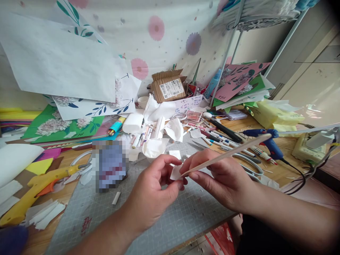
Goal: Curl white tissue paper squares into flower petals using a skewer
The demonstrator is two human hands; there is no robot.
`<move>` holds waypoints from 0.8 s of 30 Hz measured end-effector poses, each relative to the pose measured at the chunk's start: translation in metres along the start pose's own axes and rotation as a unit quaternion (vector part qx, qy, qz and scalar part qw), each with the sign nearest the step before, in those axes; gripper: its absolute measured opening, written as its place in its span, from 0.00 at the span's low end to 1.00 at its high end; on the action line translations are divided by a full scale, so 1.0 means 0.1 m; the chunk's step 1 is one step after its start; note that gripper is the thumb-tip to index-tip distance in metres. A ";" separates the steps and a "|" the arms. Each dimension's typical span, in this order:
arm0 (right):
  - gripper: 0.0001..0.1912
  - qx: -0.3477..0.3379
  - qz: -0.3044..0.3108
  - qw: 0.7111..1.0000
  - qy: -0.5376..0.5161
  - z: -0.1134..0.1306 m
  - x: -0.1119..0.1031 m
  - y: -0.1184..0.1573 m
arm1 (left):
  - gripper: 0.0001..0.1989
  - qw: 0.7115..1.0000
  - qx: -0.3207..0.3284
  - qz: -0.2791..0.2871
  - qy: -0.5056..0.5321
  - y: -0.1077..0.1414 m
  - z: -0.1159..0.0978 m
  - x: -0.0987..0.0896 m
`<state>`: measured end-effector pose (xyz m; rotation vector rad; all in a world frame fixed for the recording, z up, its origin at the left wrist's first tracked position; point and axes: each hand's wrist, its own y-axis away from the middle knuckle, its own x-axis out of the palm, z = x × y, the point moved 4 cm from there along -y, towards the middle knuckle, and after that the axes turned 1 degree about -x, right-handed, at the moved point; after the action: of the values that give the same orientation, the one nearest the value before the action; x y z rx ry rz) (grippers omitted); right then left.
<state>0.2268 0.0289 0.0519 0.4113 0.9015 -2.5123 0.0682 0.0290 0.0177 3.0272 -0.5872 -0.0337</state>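
Through the head camera I watch the left hand (156, 191) pinch a white paper piece (175, 173) between thumb and fingers. The right hand's (224, 177) fingers are pressed around a thin pale stick (225, 154) — its lower end at the paper's edge — above the grey cutting mat (170, 232) on the desk (288, 144).

Label (171, 88) on cardboard box (157, 92), handwriting (190, 102) on paper (198, 98), red print (85, 226) on mat (111, 226): illegible.
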 end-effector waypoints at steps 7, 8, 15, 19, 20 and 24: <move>0.06 0.042 0.004 0.990 -0.136 -0.03 0.02 0.00 | 0.11 0.999 -0.023 -0.010 0.038 -0.02 -0.03 0.00; 0.07 0.038 0.011 0.992 -0.123 -0.02 0.01 0.01 | 0.10 0.999 -0.026 -0.008 0.043 -0.02 -0.03 0.00; 0.10 0.001 0.011 0.999 -0.030 0.01 -0.07 0.04 | 0.11 0.998 -0.028 -0.004 0.060 -0.03 -0.05 0.00; 0.07 -0.002 0.013 1.000 -0.026 0.01 -0.08 0.03 | 0.12 0.998 -0.039 -0.004 0.053 -0.02 -0.03 -0.01; 0.06 0.001 0.016 1.000 -0.018 0.01 -0.08 0.02 | 0.12 0.998 -0.038 -0.003 0.051 -0.02 -0.03 -0.01; 0.05 0.008 0.033 0.999 0.022 0.00 -0.07 0.00 | 0.13 0.999 -0.033 0.001 0.043 -0.01 -0.05 0.00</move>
<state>0.2328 0.0309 0.0541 0.4957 0.8695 -2.4606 0.0686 0.0307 0.0223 2.9473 -0.5710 0.0760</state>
